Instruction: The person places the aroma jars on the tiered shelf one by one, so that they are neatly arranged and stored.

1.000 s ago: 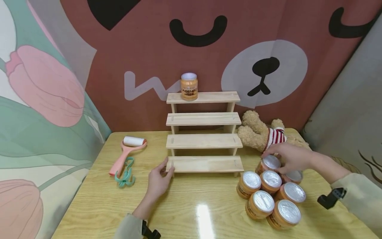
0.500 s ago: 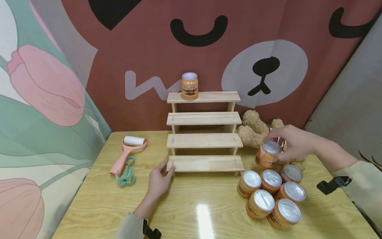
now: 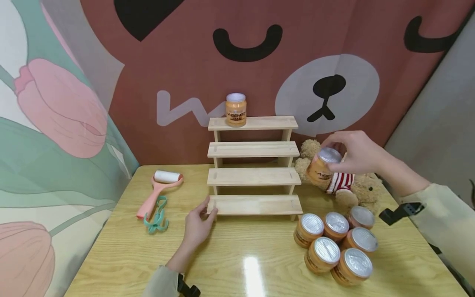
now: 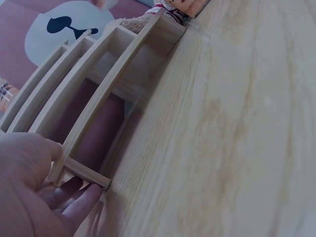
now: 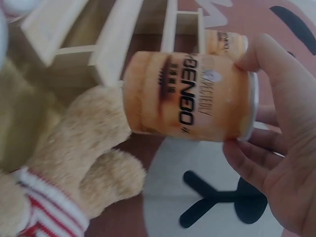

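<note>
My right hand (image 3: pixel 354 152) holds an orange jar (image 5: pixel 190 96) by its silver lid, thumb on one side and fingers on the other. The jar hangs tilted in the air, in front of a teddy bear (image 3: pixel 341 185). At the left end of a four-step wooden display stand (image 3: pixel 256 205), my left hand (image 3: pixel 198 222) grips the lowest step. Its thumb lies over the board and its fingers bend round the end support (image 4: pixel 89 173). Another orange jar (image 3: pixel 236 110) stands upright on the left part of the top step.
Several orange jars (image 3: pixel 322 255) with silver lids stand grouped on the table (image 3: pixel 222 264), right of the stand. A pink lint roller (image 3: pixel 157 189) and a teal claw-shaped hook (image 3: pixel 157 218) lie at the left. Behind hangs a bear-print cloth (image 3: pixel 178 66).
My right hand has lifted one jar out of the group and moved it up and slightly left, past the teddy bear. My left hand has stayed on the stand.
</note>
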{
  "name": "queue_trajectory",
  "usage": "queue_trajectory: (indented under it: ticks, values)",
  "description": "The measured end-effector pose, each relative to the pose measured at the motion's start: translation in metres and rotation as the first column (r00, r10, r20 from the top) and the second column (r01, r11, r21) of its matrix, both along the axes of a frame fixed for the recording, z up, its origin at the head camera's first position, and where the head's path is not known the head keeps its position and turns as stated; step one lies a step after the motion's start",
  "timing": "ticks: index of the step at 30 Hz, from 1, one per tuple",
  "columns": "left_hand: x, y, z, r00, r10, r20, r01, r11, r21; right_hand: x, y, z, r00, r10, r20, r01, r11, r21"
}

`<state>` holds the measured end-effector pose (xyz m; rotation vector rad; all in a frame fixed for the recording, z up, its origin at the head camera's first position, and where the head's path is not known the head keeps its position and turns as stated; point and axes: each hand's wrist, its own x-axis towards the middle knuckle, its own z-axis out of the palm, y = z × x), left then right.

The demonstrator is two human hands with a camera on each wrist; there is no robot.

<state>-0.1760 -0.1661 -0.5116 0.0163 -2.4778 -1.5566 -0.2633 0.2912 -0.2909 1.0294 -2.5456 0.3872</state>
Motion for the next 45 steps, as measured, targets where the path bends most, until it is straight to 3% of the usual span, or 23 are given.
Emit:
queue_trajectory:
  ticks: [5, 9, 22, 28, 36, 42, 45]
  values:
    - [-0.003, 0.000, 0.001, 1.000, -0.004, -0.021, 0.004, 1.000, -0.010, -0.016, -0.017, 0.022, 0.991, -0.107, -0.077, 0.103, 0.993, -0.058]
    - [-0.006, 0.000, 0.000, 0.999, -0.004, -0.035, 0.004, 1.000, -0.012, -0.033, -0.032, 0.039, 0.979, -0.183, -0.084, 0.173, 0.978, -0.114]
    - [-0.004, -0.004, -0.001, 1.000, 0.015, -0.006, -0.015, 1.000, 0.003, -0.084, -0.085, 0.069, 0.964, -0.257, 0.067, 0.266, 0.937, -0.228]
    - [-0.005, -0.003, -0.004, 1.000, 0.007, 0.004, -0.007, 1.000, -0.001, -0.095, -0.103, 0.071, 0.942, -0.290, 0.170, 0.325, 0.913, -0.246]
    - [-0.003, -0.002, -0.006, 1.000, 0.002, 0.016, -0.002, 1.000, 0.004, -0.109, -0.123, 0.065, 0.918, -0.318, 0.236, 0.376, 0.887, -0.268]
    - [-0.001, -0.003, -0.004, 1.000, 0.009, 0.030, -0.010, 1.000, 0.006, -0.119, -0.132, 0.066, 0.881, -0.343, 0.326, 0.439, 0.849, -0.294]
    - [-0.001, -0.003, -0.002, 0.999, 0.017, 0.031, -0.017, 1.000, 0.004, -0.123, -0.135, 0.064, 0.867, -0.347, 0.357, 0.455, 0.843, -0.286]
